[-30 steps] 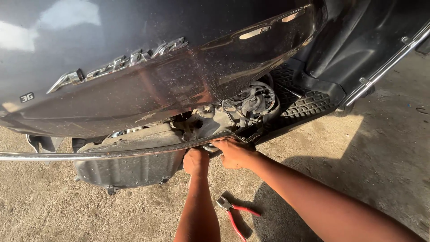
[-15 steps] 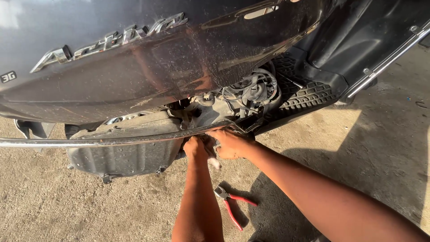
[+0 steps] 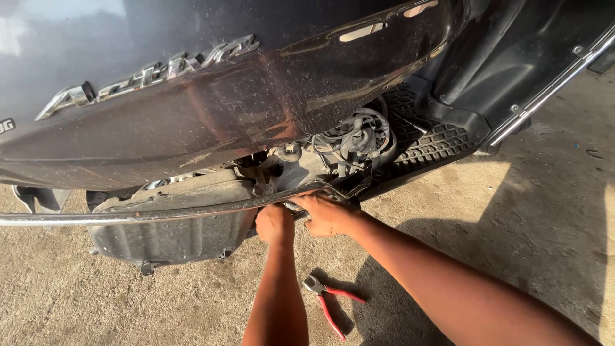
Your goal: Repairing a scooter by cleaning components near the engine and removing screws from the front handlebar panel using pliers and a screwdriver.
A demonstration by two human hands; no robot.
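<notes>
Chrome is running under both sets of fingers: the left hand (image 3: pixel 274 224) is curling in a closed fist just below the chrome rail (image 3: pixel 160 214), knuckles up against its lower edge, though what the fist is gripping is hidden. The right hand (image 3: pixel 328 214) is lying just beside it, fingers bent and pressing at the rail's end, where it is meeting the engine parts (image 3: pixel 333 150); whether those fingers are holding anything cannot be told.

Room is tight above the hands, with the grey body panel (image 3: pixel 192 96) overhanging the rail and the tangle of hoses and wires sitting close behind. Below and toward the viewer the sandy ground (image 3: pixel 96 301) is lying open, with only the red-handled pliers (image 3: pixel 330 301) resting between the two forearms. The black plastic cover (image 3: pixel 173 234) is hanging left of the left hand, and the ribbed footboard (image 3: pixel 429 138) is sloping away to the right.

Compared with half a second ago, the hands are sitting closer together and higher against the rail, and the view is tilting slightly, so the pliers are appearing lower.

The rail is thin, shiny and slightly bowed, stretching from the left edge to the hands.
</notes>
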